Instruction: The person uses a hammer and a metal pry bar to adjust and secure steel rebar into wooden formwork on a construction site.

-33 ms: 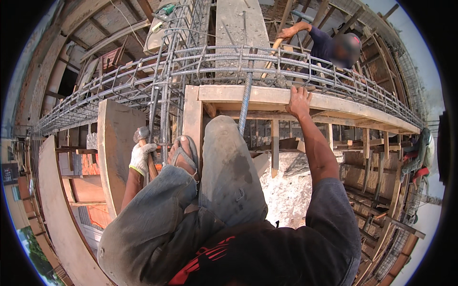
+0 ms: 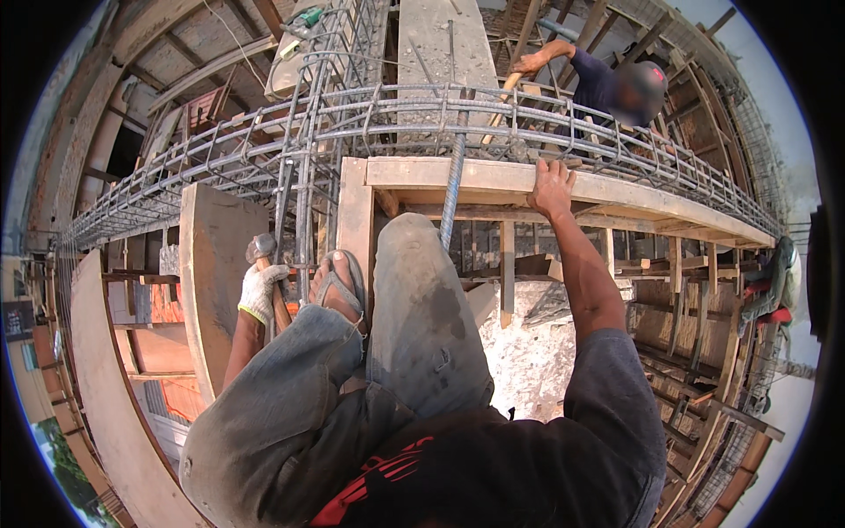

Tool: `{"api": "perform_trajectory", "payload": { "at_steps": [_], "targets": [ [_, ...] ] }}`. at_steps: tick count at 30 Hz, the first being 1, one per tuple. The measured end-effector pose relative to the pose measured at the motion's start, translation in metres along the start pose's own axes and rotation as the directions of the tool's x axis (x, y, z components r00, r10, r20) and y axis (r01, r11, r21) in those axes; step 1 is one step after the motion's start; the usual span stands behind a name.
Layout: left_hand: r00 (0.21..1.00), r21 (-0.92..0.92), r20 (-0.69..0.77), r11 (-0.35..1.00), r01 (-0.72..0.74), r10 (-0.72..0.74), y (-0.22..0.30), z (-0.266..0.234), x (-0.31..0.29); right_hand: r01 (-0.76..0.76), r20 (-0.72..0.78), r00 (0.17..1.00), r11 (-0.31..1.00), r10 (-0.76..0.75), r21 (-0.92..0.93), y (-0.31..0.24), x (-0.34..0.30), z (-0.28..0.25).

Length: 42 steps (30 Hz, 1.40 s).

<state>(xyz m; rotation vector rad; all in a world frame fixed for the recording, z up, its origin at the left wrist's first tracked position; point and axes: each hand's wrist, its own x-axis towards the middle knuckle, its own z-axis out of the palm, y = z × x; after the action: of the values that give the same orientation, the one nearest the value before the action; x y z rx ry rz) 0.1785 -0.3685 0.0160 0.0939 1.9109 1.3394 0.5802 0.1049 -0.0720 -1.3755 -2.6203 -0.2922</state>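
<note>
My left hand (image 2: 259, 291), in a white knitted glove, is closed around the wooden handle of a hammer (image 2: 260, 247). The hammer's metal head points up, beside an upright wooden panel (image 2: 201, 273). My bare right hand (image 2: 553, 188) lies over the top edge of a long wooden formwork board (image 2: 647, 189), fingers stretched out and slightly apart. Just beyond that board runs a cage of steel rebar (image 2: 387, 132). My sandalled foot (image 2: 339, 290) is between the hammer and a wooden plank (image 2: 355, 211). A thick threaded rod (image 2: 455, 176) slants up past my knee.
Across the rebar, a co-worker (image 2: 616, 84) in a dark shirt and cap grips a wooden handle (image 2: 508, 86). Another person (image 2: 773, 282) is partly visible at the far right. A green power tool (image 2: 308, 18) rests at the back. Wooden props (image 2: 508, 273) stand below the board.
The person at the far right edge has shifted slightly. My hands, the hammer and the board stay as they were.
</note>
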Motion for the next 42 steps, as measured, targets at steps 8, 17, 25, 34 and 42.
{"api": "perform_trajectory", "payload": {
  "at_steps": [8, 17, 25, 34, 42],
  "targets": [
    [1.0, -0.025, -0.002, 1.0, 0.003, -0.003, 0.015, 0.017, -0.011, 0.01, -0.023, 1.0, 1.0, -0.01, -0.002, 0.007, 0.001, 0.006],
    [1.0, -0.01, -0.01, 1.0, 0.026, -0.026, 0.007, 0.011, -0.008, -0.133, 0.679, 0.694, 0.884, -0.24, 0.449, 0.044, 0.091, -0.061],
    [0.999, 0.002, 0.005, 0.999, 0.037, -0.037, 0.014, 0.015, -0.013, 0.274, 0.577, 0.787, 0.962, -0.217, -0.012, -0.043, 0.257, -0.09],
    [1.0, -0.049, 0.014, 0.999, 0.004, -0.003, 0.007, 0.002, -0.009, 0.163, 0.46, 0.878, 0.986, -0.134, -0.024, -0.104, 0.291, -0.108],
    [0.999, -0.038, -0.013, 0.999, 0.029, -0.03, 0.009, -0.005, -0.013, 0.285, 0.501, 0.776, 0.921, -0.385, 0.265, -0.098, 0.265, -0.064]
  ]
}}
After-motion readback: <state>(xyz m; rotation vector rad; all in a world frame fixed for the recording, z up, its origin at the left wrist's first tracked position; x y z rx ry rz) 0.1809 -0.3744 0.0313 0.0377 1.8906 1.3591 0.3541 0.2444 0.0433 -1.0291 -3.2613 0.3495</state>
